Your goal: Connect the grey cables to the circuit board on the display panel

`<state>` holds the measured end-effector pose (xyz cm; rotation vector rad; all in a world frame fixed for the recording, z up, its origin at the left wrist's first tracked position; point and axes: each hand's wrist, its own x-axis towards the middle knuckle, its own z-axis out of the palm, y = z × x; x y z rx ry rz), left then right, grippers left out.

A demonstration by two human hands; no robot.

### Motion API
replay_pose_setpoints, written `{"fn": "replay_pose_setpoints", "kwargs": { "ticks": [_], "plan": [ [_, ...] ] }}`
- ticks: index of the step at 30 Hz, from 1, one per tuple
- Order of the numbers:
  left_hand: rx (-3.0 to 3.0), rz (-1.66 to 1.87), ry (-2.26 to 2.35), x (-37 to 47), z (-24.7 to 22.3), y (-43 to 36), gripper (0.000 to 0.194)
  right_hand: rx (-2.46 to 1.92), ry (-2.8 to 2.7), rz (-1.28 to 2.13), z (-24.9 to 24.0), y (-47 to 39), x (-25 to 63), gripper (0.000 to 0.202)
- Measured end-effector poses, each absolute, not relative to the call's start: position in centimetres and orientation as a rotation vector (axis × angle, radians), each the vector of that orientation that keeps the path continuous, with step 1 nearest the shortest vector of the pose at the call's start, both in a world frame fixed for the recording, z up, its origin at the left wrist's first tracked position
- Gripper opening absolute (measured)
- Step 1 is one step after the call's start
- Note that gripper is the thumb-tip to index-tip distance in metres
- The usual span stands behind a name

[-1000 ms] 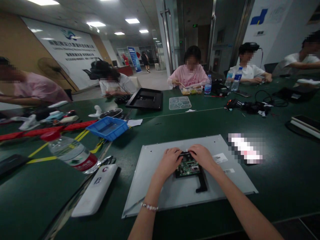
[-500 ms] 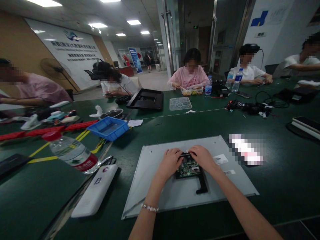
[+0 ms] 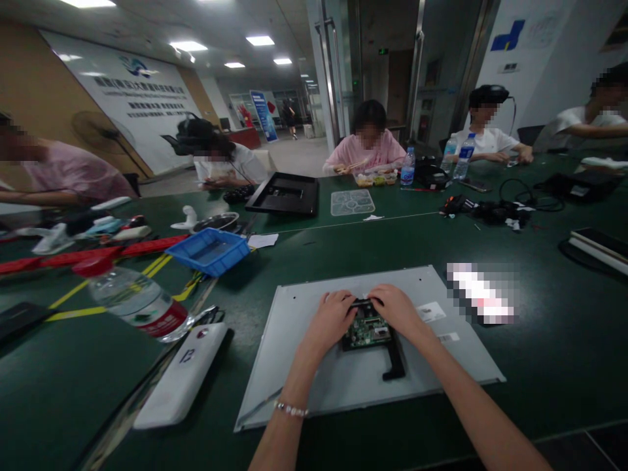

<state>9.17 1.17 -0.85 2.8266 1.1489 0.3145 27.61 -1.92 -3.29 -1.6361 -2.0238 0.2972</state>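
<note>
A green circuit board (image 3: 367,332) sits in a black plastic bracket (image 3: 394,361), whose hooked arm reaches down towards me. Both lie on the light grey back of a flat display panel (image 3: 289,347). My left hand (image 3: 331,317) is closed at the bracket's far left corner, its fingers bent over the edge. On the far right corner, my right hand (image 3: 396,309) grips the same edge, thumb and fingers curled. Between the fingertips runs a dark strip along the board's far side; the fingers partly hide it.
Left of the panel lie a white power bank (image 3: 184,376) and a tilted water bottle (image 3: 137,301). A blue tray (image 3: 210,252) and a black monitor casing (image 3: 284,194) are farther back. To the right is a bright, blurred-out phone-like slab (image 3: 479,293). Several people sit across the table.
My view shifts very slightly, so everything sits a little farther left. Both hands stay at the far edge of the board and bracket. Across the table, a person in pink lowers their head.
</note>
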Motion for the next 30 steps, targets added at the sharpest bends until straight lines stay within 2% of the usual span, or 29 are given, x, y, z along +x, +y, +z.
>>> {"fn": "replay_pose_setpoints", "kwargs": {
  "ticks": [8,14,20,30],
  "plan": [
    [2.787,0.422,1.208,9.2,-0.6,1.5,0.026,-1.614,-1.905,0.243,-2.5,-2.2,28.1,0.022],
    [2.747,0.447,1.197,9.2,-0.1,2.0,0.027,-1.701,-1.85,0.153,-1.7,-3.7,31.8,0.023],
    [2.791,0.365,1.222,9.6,-0.6,1.9,0.025,-1.811,-1.867,0.175,-3.4,-5.4,34.5,0.022],
    [2.917,0.295,1.223,10.2,-0.5,2.0,0.023,-1.803,-1.803,0.235,-4.5,-5.5,34.0,0.022]
  ]
}}
